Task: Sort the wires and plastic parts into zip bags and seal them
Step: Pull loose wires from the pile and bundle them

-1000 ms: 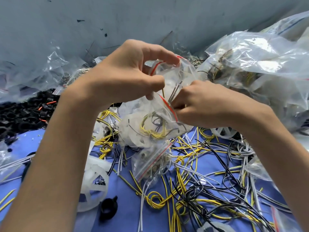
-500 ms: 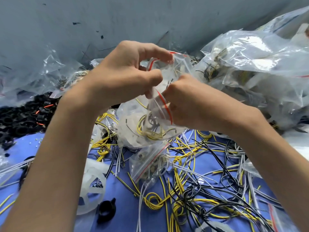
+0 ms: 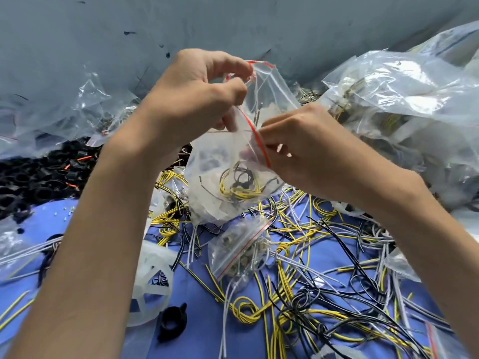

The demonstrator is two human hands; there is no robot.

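A clear zip bag with a red seal line hangs between both hands above the table; yellow and black wires and a pale plastic part lie in its bottom. My left hand pinches the upper end of the bag's mouth. My right hand pinches the lower end of the red seal line. The mouth looks partly apart between the two hands. A smaller filled zip bag with a red seal lies on the blue table surface below. Loose yellow, black and white wires are strewn across the surface.
A heap of black plastic parts lies at left. White plastic wheel-like parts and one black ring lie near my left forearm. Large clear bags pile up at right, more crumpled bags at back left, against a grey wall.
Both hands have lifted the zip bag a little higher. My right hand has shifted along the red seal line and now pinches it lower down.
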